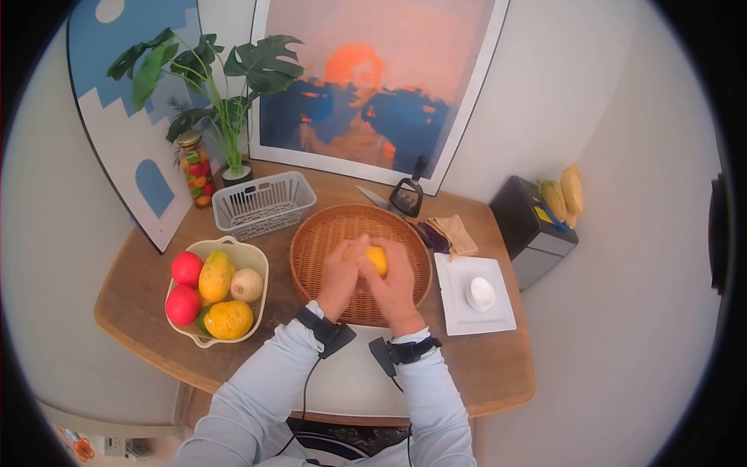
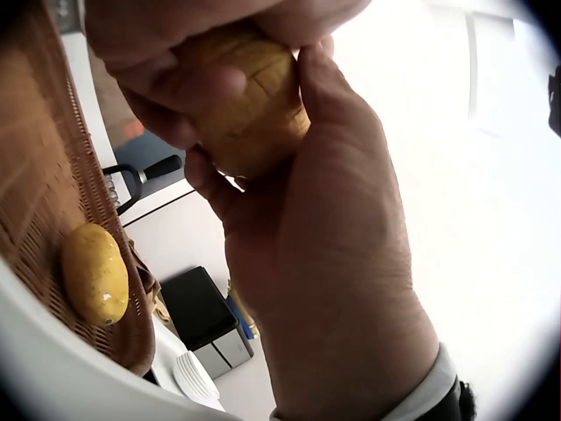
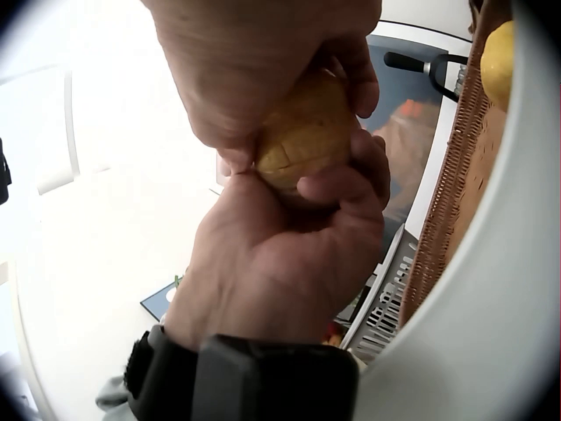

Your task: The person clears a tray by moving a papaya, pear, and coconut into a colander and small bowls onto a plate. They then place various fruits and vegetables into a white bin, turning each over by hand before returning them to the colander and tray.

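Both hands meet above a round wicker basket point(image 1: 311, 241). Between them they grip a yellow fruit point(image 2: 256, 105), marked with fine lines and partly covered by fingers. The left hand point(image 1: 338, 276) comes from the left and curls round one side; the right hand point(image 1: 393, 284) curls round the other, its thumb along the fruit. A second yellow fruit point(image 2: 96, 274) lies in the basket, apart from the hands. In the head view a yellow patch point(image 1: 377, 260) shows between the fingers; I cannot tell which of the two fruits it is.
At left stands a cream basket point(image 1: 261, 300) of fruit, with a grey plastic basket point(image 1: 264, 204) behind it. A black-handled tool point(image 1: 407, 196), a knife and folded cloths point(image 1: 453, 235) lie behind the wicker basket. To the right is a white plate point(image 1: 498, 311) with a bowl point(image 1: 480, 293).
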Tool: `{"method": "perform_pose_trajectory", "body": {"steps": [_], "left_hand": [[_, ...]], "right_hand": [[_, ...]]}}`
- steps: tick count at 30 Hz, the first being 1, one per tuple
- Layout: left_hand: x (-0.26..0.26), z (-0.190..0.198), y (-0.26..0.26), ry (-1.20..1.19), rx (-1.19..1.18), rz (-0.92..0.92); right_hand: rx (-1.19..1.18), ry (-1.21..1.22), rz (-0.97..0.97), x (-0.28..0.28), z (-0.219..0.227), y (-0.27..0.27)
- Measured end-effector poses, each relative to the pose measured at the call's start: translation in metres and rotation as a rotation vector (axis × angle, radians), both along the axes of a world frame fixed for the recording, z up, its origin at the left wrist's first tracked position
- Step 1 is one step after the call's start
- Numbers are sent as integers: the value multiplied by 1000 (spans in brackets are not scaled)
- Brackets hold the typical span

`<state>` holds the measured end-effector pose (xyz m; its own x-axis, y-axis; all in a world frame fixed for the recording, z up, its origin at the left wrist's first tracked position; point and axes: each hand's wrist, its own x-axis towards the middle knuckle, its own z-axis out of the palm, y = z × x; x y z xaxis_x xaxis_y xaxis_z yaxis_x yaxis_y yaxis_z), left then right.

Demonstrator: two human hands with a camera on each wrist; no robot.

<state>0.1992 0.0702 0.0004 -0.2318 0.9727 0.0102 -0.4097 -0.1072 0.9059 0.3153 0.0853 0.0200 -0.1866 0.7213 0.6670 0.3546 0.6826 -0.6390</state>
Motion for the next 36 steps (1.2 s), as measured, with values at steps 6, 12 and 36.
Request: {"method": "perform_pose_trajectory", "body": {"steps": [6,12,36], "left_hand": [[6,-2,-2,401,189,171],[5,-19,14,-53,83,-2],[4,23,-98,1286,131,-765]], "right_hand": [[-403,115,-40,11,-18,14],[115,-70,-63,3,-10,2],[-836,-719,255,92,1,-80]]}}
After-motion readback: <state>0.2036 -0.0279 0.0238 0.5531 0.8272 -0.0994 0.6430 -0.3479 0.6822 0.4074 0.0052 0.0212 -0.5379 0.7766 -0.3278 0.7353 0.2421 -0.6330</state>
